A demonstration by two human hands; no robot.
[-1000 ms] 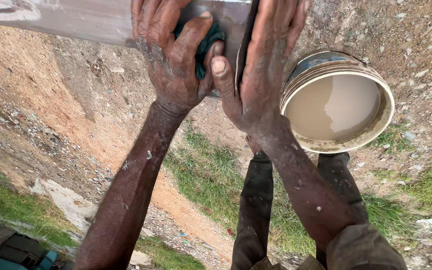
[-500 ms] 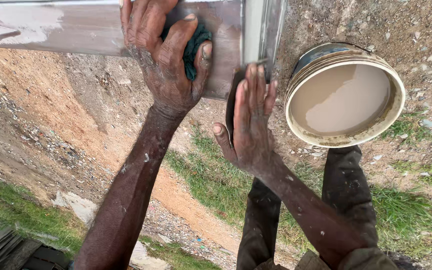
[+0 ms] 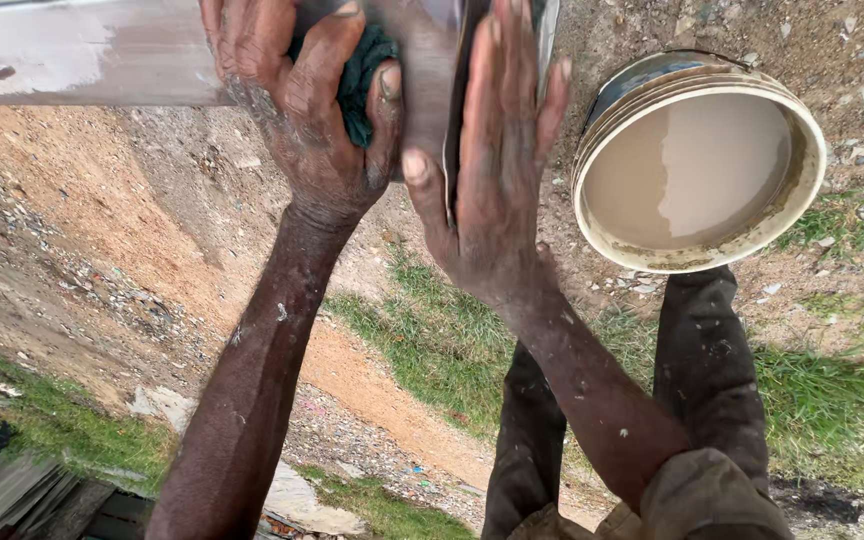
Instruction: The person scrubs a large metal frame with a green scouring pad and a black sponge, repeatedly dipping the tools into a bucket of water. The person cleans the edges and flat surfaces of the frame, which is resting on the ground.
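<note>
My left hand (image 3: 302, 120) grips a dark green cloth (image 3: 362, 75) and presses it against a long shiny metal panel (image 3: 102, 55) that runs across the top of the view. My right hand (image 3: 492, 170) lies flat and open against the panel's right end, fingers pointing up, thumb near the cloth. Both forearms are wet and speckled. To the right of my right hand stands a round bucket (image 3: 697, 255) filled with cloudy beige water.
Bare sandy, stony ground slopes away to the left, with patches of grass (image 3: 432, 340). My legs in dark trousers (image 3: 702, 370) are below the bucket. Dark boards or sheets (image 3: 12, 490) lie at the lower left corner.
My right hand dropped away from the panel half a second ago and has now come back up flat against its right end. The left hand keeps rubbing with the cloth.
</note>
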